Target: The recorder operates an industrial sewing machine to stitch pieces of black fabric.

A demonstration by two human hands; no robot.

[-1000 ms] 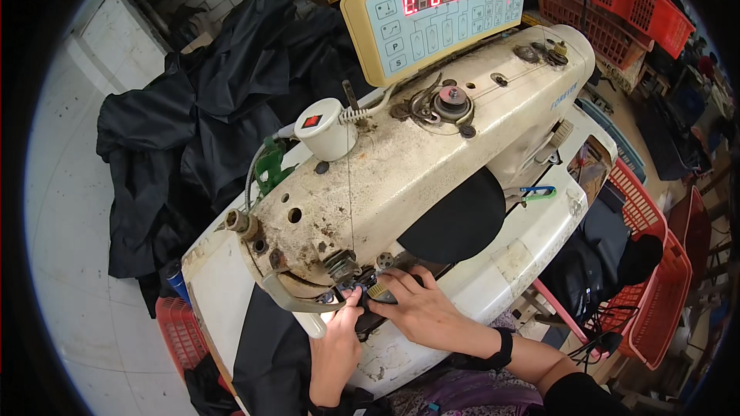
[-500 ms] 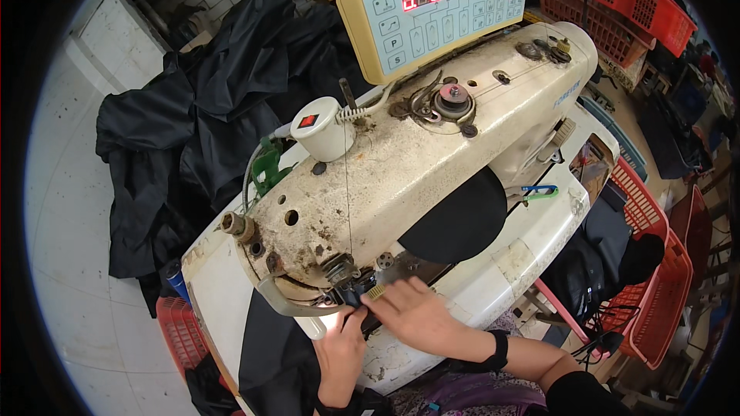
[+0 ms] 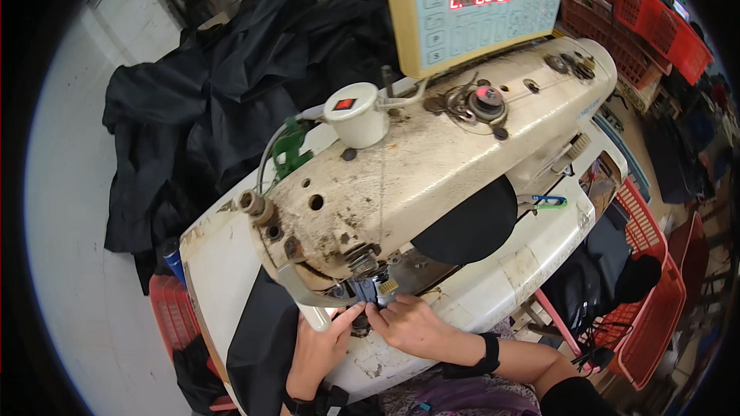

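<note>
A small dark fabric piece (image 3: 375, 290) is pinched between the left hand (image 3: 324, 347) and right hand (image 3: 412, 325). Directly above the grip, the worn sewing machine head (image 3: 432, 177) is seen; black cloth (image 3: 266, 339) is draped left of it.

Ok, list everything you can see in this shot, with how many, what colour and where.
sewing machine: one, cream, worn and stained, centre, on the table
control panel: one, beige with a red lit display, on top of the machine at the back
thread cap: one, white with a red mark, on the machine's top
black fabric piece: one, under the needle end, hanging off the table's front
pile of black fabric: one heap, black, behind the machine at left
table: one, white, under the machine
baskets: several, red, at right and lower left
left hand: one, fingers at the presser foot
right hand: one, black wrist sleeve, fingers at the presser foot
</note>
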